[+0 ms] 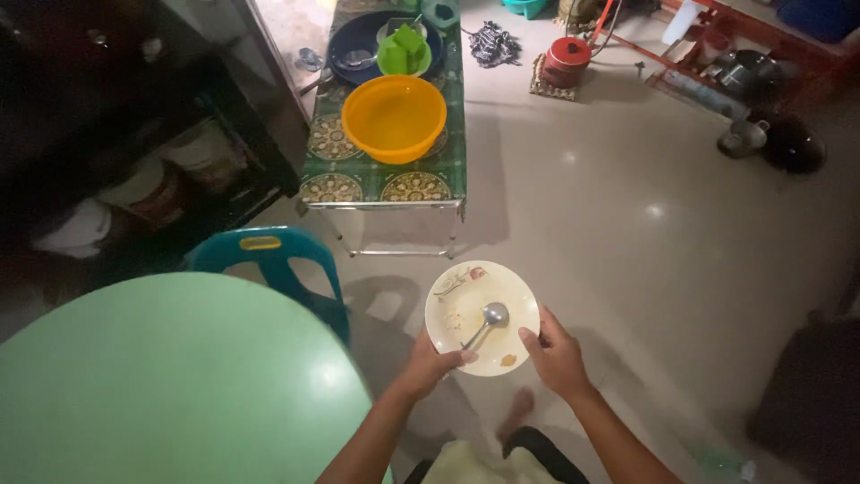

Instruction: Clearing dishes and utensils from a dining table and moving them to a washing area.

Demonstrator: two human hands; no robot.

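You held the white plate [482, 315] over the floor, left hand [430, 366] and right hand [555, 356] each closed in a grip on its near rim. It looked stiff, breakable; the loose spoon [486, 322] could slide.

Spoon [488, 321] in plate [482, 315]; basin [394, 116] on table [358, 175] beyond.

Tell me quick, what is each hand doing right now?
Left hand: closed on the rim of the round white plate, where a metal spoon lies.
Right hand: closed on the same plate's opposite rim.
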